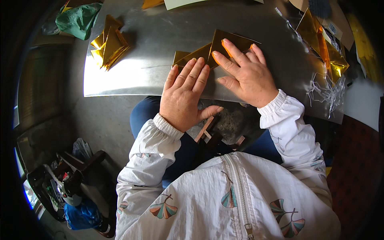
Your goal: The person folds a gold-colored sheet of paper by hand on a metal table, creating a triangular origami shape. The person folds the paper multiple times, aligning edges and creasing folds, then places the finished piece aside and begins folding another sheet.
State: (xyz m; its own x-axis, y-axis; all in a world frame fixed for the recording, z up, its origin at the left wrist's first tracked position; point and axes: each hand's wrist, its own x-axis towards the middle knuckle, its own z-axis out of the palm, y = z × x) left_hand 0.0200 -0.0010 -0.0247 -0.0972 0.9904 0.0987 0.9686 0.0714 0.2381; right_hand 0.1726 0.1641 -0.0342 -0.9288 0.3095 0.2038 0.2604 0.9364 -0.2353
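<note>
The left grip and right grip, both unclenched, rest fingers on folded gold foil by the surface's near edge, apparently to hold it flat.

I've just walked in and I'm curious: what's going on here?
A person is pressing a folded gold sheet against a shiny metal tabletop, left hand and right hand both flat on it. Other folded gold pieces lie to the left, and more sit at the right beside white strings.
</note>
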